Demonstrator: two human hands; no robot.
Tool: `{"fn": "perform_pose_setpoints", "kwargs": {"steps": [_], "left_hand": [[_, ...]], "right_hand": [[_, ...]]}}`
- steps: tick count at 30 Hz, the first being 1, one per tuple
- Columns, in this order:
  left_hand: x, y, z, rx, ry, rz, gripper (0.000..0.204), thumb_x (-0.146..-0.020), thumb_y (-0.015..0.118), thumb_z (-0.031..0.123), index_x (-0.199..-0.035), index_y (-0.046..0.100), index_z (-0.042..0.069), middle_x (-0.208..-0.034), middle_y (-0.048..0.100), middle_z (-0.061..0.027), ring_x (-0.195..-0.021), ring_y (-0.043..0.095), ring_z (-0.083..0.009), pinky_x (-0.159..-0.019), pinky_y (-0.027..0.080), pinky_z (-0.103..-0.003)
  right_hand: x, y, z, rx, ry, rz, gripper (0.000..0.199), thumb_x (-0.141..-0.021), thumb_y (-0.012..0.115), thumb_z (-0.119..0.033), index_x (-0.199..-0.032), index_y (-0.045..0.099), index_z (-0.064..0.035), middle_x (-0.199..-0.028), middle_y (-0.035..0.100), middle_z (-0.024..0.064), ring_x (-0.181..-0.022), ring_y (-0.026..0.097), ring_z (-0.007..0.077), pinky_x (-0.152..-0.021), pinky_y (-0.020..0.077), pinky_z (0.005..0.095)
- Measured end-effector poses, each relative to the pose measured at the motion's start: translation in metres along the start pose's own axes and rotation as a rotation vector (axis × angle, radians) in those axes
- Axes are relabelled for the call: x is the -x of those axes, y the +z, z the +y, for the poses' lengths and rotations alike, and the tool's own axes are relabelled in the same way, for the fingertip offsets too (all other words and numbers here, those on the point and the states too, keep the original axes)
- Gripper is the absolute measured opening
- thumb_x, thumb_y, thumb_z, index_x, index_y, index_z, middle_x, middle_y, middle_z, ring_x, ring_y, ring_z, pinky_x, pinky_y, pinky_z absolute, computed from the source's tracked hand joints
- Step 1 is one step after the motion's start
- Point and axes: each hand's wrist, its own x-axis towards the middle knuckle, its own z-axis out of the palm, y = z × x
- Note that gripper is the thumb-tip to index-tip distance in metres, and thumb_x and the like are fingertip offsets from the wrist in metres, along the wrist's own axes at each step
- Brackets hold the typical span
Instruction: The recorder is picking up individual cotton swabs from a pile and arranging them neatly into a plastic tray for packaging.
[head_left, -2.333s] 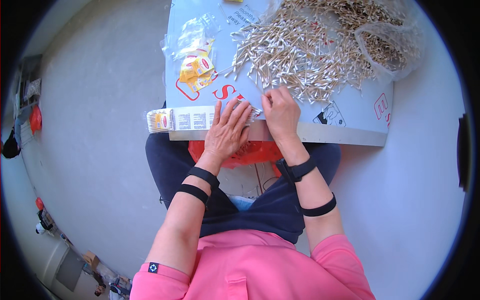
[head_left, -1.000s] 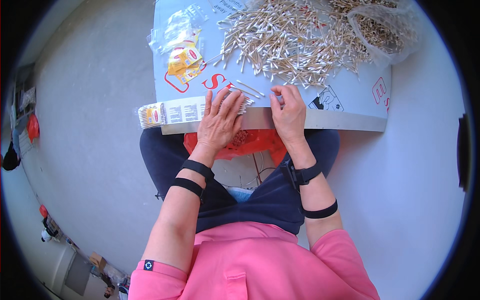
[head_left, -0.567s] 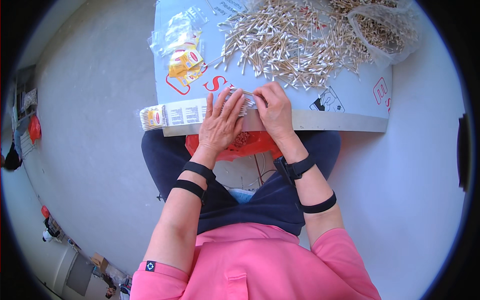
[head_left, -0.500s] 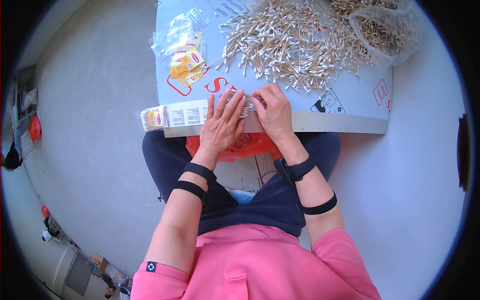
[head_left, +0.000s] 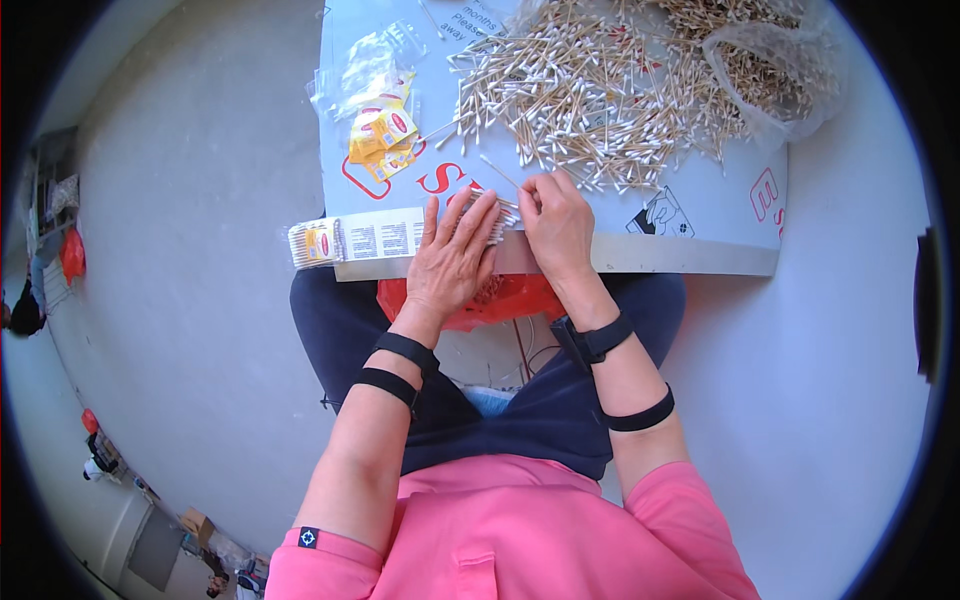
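Cotton swabs (head_left: 505, 218), slim wooden sticks with soft white tips, lie bunched near the front edge of the smooth counter (head_left: 725, 205), under your flat left hand (head_left: 450, 260), fingers straight and unclosed. Your right hand's (head_left: 558, 228) fingers pinch one slanted swab (head_left: 497, 170) beside them.

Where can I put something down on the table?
The biggest bare patch of table is right of the right hand, between the swab pile and the metal front edge. A narrow gap lies between the yellow cards and the pile. It's crowded by the left hand, over a row of swabs, and around the plastic bag.
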Motion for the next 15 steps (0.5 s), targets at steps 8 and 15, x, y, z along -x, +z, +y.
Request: {"fn": "perform_pose_setpoints", "kwargs": {"steps": [8, 15], "left_hand": [[-0.002, 0.001, 0.001, 0.013, 0.015, 0.038, 0.066, -0.087, 0.064, 0.025, -0.147, 0.044, 0.008, -0.157, 0.036, -0.0034, -0.149, 0.026, -0.0256, -0.125, 0.011, -0.053], [-0.005, -0.009, -0.004, 0.321, 0.008, 0.217, 0.08, -0.082, 0.071, 0.011, -0.151, 0.031, 0.006, -0.156, 0.034, -0.015, -0.147, 0.028, -0.0356, -0.122, 0.02, -0.053]], "right_hand": [[0.005, -0.009, 0.001, -0.151, -0.134, -0.069, 0.006, -0.087, 0.067, -0.005, -0.092, 0.066, -0.0071, -0.087, 0.059, 0.0099, -0.081, 0.064, 0.0326, -0.068, 0.0516, 0.0411], [0.017, -0.016, 0.005, -0.227, 0.001, 0.226, 0.011, -0.089, 0.066, -0.005, -0.099, 0.068, -0.0065, -0.094, 0.063, 0.0088, -0.084, 0.065, 0.0311, -0.071, 0.0521, 0.0389]]}}
